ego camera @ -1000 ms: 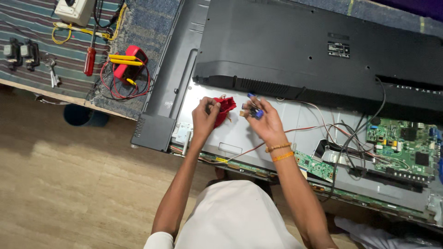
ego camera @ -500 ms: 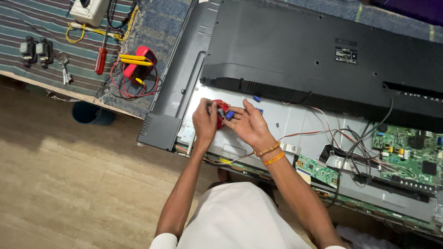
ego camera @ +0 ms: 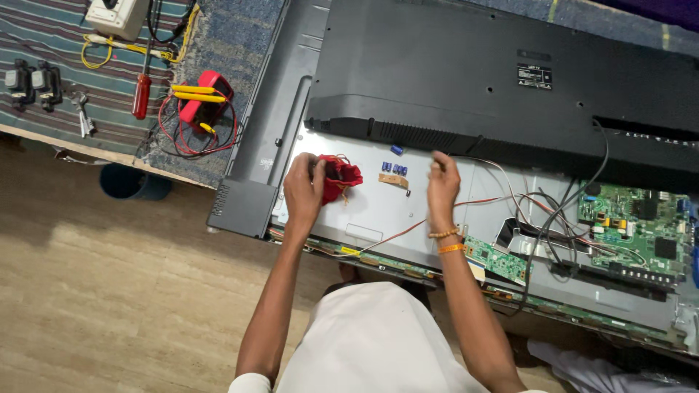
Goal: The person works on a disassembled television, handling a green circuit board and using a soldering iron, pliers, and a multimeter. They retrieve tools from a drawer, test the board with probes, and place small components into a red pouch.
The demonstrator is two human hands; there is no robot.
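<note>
We look down on a pale wood-grain floor lit softly from the left, a low platform spread with a striped mat and a blue-grey carpet along its far edge.

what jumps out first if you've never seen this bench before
The opened flat television fills the middle, its black back cover slid up and a green circuit board bare at right. On its pale metal panel the left hand grips a small red cloth pouch, while the right hand hangs beside a few blue capacitors. At upper left a red multimeter lies on the mat.
</note>
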